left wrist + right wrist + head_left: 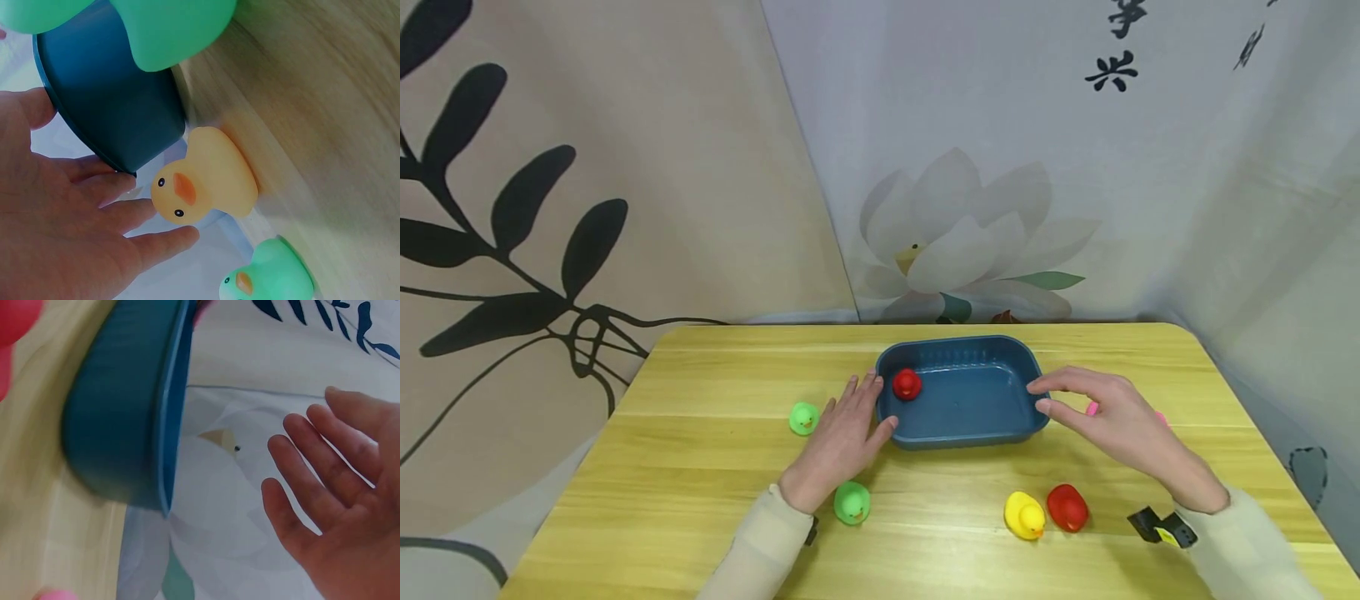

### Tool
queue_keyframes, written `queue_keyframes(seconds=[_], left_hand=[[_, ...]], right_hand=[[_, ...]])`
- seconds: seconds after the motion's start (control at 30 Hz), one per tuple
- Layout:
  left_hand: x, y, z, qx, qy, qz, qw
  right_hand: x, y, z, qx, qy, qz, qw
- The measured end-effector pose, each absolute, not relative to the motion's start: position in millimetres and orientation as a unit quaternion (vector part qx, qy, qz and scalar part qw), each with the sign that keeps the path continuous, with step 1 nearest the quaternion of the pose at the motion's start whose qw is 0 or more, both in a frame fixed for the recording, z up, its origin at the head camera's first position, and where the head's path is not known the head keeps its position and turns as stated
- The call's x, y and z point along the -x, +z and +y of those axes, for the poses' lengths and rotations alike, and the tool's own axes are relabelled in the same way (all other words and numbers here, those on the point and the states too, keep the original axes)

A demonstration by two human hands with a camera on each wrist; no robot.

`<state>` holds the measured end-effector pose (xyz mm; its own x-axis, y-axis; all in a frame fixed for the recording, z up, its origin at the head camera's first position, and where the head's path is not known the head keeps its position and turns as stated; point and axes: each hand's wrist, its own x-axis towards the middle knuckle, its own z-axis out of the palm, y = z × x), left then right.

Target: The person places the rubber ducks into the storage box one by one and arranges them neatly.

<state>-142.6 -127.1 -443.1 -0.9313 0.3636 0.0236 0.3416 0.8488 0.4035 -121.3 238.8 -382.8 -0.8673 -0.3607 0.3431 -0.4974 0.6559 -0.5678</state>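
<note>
A blue plastic basin [962,440] stands toward the back of the wooden table, with a red rubber duck [907,384] inside at its left end. My left hand [842,433] is at the basin's left side, fingers extended, thumb and fingertips right at the rim. Below that palm a yellow-orange duck [219,175] shows in the left wrist view; from the head it is hidden. My right hand [1112,417] is raised by the basin's right end, fingers spread and relaxed, holding nothing. Partly behind it, bits of pink [1092,408] show on the table.
Two green ducks lie on the left, one farther back [804,418] and one beside my left wrist [852,502]. In front of the basin sit a yellow duck [1025,516] and a red duck [1067,508]. A printed cloth [970,100] hangs behind the table's back edge.
</note>
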Motion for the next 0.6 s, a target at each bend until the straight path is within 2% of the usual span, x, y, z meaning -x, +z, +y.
queue_keyframes(seconds=[0.3,0.6], left_hand=[[143,-444,-126,-0.186,0.21,0.959,0.024],[142,-444,-127,-0.19,0.21,0.959,0.025]], right_hand=[[114,-394,262,-0.22,0.297,-0.919,0.138],[110,-402,286,-0.205,0.288,-0.927,0.125]])
